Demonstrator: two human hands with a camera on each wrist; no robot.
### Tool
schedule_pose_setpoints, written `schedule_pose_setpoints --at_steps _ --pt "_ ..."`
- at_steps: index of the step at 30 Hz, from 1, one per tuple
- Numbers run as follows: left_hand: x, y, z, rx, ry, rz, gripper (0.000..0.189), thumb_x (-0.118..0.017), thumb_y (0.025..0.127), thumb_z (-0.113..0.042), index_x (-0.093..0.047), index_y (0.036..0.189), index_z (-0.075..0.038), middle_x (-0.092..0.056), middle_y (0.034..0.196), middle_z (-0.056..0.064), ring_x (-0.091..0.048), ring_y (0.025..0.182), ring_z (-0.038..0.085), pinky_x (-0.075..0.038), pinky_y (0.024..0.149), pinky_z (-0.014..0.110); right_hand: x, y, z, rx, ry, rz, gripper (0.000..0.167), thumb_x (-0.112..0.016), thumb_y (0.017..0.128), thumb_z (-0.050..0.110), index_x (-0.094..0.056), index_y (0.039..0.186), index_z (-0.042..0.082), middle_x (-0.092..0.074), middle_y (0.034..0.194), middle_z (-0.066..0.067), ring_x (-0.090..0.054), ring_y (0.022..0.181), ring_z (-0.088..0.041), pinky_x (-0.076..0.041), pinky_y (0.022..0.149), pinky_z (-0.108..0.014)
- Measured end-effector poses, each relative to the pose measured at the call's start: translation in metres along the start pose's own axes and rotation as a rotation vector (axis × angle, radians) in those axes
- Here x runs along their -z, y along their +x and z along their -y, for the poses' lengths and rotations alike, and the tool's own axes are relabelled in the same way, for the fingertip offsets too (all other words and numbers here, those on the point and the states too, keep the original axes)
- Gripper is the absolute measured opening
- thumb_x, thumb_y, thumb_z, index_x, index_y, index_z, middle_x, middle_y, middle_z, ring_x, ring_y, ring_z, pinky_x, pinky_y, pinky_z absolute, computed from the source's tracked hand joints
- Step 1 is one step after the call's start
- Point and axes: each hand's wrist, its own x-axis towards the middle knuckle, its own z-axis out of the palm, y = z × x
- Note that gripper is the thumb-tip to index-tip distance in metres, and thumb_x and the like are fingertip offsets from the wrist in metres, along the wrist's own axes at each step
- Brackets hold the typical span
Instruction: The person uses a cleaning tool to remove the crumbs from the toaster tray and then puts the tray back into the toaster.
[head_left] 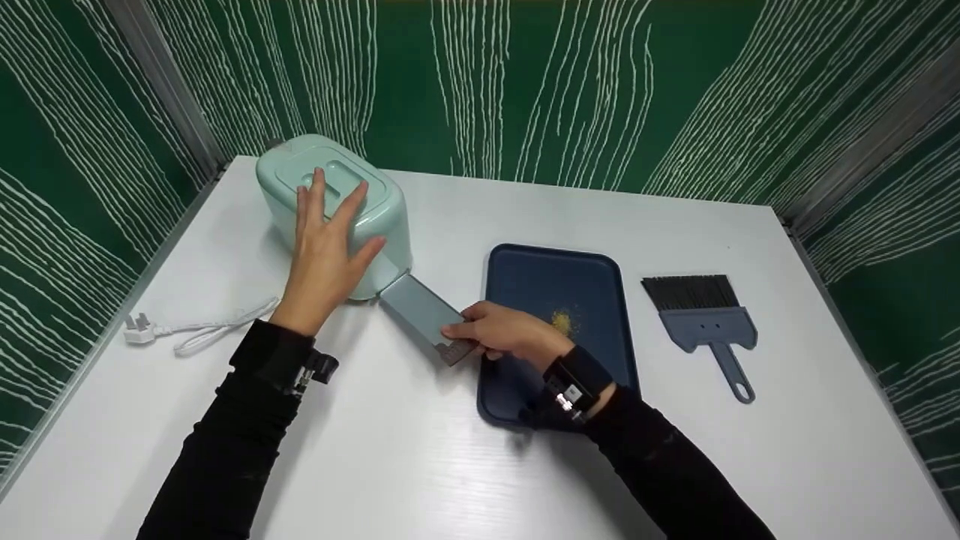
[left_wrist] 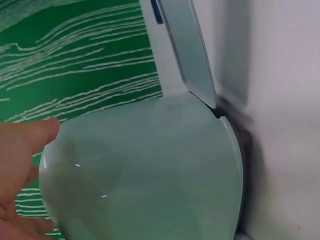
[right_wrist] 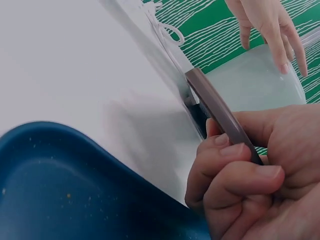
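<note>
A mint-green toaster (head_left: pixel 390 225) with a lid stands at the back left of the white table. My left hand (head_left: pixel 324 251) rests on its top and near side, fingers spread and fairly straight. From the toaster's lower end sticks out a flat crumb tray (head_left: pixel 424 307), its inner end still at the slot. My right hand (head_left: pixel 510 330) pinches the crumb tray's brownish end (right_wrist: pixel 220 107) between thumb and fingers. In the left wrist view the toaster's smooth side (left_wrist: pixel 140 170) fills the middle, and the crumb tray (left_wrist: pixel 187 50) juts from its corner.
Under my right wrist lies a dark blue serving tray (head_left: pixel 555 262) with a small heap of yellowish crumbs (head_left: pixel 562 322). A brush (head_left: pixel 709 326) with black bristles lies to the right. The white power cord and plug (head_left: pixel 140 330) lie at the left. Green walls border the table.
</note>
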Motion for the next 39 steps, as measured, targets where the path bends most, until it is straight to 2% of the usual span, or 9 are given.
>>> schedule_pose_setpoints --at_steps 6,11,19,27,34,39 --pt "-0.002 -0.001 0.005 -0.001 0.021 0.0 0.069 -0.08 0.098 -0.023 -0.051 0.161 -0.016 -0.008 0.179 0.027 -0.001 0.166 0.053 -0.017 0.135 0.061 -0.004 0.008 0.003 -0.025 -0.001 0.0 0.019 -0.064 0.109 0.028 -0.07 0.106 0.01 -0.059 0.072 0.005 -0.041 0.054 -0.005 -0.029 0.05 -0.021" --pt "-0.004 -0.002 0.007 -0.008 0.03 -0.007 0.066 -0.079 0.099 -0.022 -0.053 0.159 -0.015 -0.016 0.177 0.029 -0.002 0.166 0.052 -0.019 0.135 0.06 -0.006 0.015 0.005 -0.026 0.02 0.02 0.019 -0.061 0.111 0.025 -0.069 0.103 0.01 -0.06 0.07 0.005 -0.042 0.053 -0.004 -0.025 0.048 -0.02" --pt "-0.006 -0.004 0.006 -0.042 0.042 -0.039 0.062 -0.079 0.099 -0.021 -0.057 0.156 -0.013 -0.029 0.171 0.032 -0.006 0.165 0.054 -0.025 0.133 0.062 -0.008 0.02 0.009 -0.033 0.072 0.014 0.019 -0.059 0.112 0.024 -0.064 0.1 0.011 -0.062 0.073 0.004 -0.044 0.053 -0.004 -0.027 0.047 -0.019" --pt "-0.007 -0.005 0.007 -0.08 0.055 -0.071 0.061 -0.08 0.098 -0.019 -0.059 0.154 -0.011 -0.041 0.164 0.031 -0.012 0.163 0.058 -0.026 0.132 0.063 -0.004 0.027 0.004 -0.05 0.132 0.027 0.015 -0.059 0.112 0.023 -0.064 0.111 0.009 -0.066 0.075 0.005 -0.047 0.055 -0.004 -0.034 0.049 -0.018" --pt "-0.007 -0.005 0.007 -0.075 0.052 -0.068 0.06 -0.08 0.098 -0.02 -0.059 0.154 -0.012 -0.04 0.165 0.031 -0.012 0.163 0.057 -0.027 0.132 0.062 -0.006 0.032 0.002 -0.051 0.182 0.03 0.013 -0.059 0.112 0.019 -0.061 0.106 0.008 -0.064 0.073 0.003 -0.046 0.051 -0.004 -0.037 0.048 -0.017" --pt "-0.007 -0.004 0.009 -0.068 0.056 -0.066 0.061 -0.079 0.098 -0.02 -0.058 0.155 -0.013 -0.039 0.166 0.03 -0.012 0.164 0.056 -0.028 0.131 0.063 -0.012 0.038 0.006 -0.043 0.169 0.014 0.015 -0.059 0.112 0.02 -0.061 0.104 0.007 -0.062 0.071 0.002 -0.045 0.049 -0.004 -0.037 0.048 -0.017"
